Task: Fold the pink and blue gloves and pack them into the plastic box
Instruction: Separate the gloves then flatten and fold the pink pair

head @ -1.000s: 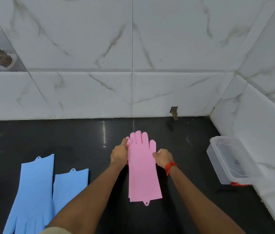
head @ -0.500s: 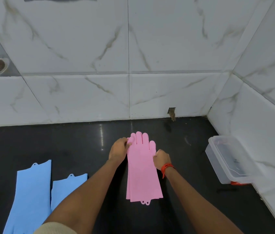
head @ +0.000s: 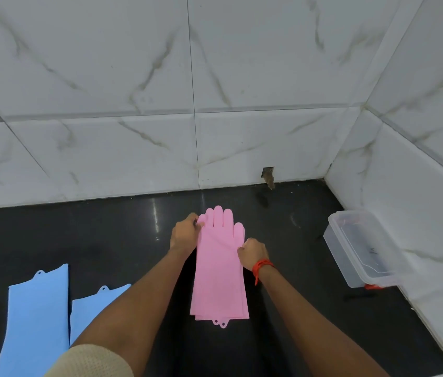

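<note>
Two pink gloves (head: 219, 276) lie stacked flat on the black counter, fingers pointing to the wall, cuffs toward me. My left hand (head: 184, 235) pinches the stack's left edge near the little finger. My right hand (head: 253, 253), with a red thread on the wrist, pinches the right edge below the thumb. Two blue gloves (head: 38, 317) lie flat at the lower left, cuffs pointing away, partly hidden by my left arm. The clear plastic box (head: 361, 248) stands open at the right, against the side wall.
The black counter (head: 79, 240) ends at white marble-tiled walls at the back and right. A small chipped hole (head: 268, 175) shows at the back wall's base. Something red (head: 372, 287) sticks out under the box's near corner.
The pink gloves' cuffs have slid slightly apart, so two hanging tabs now show. Both hands keep their hold on the edges. The view has tilted up a little.
</note>
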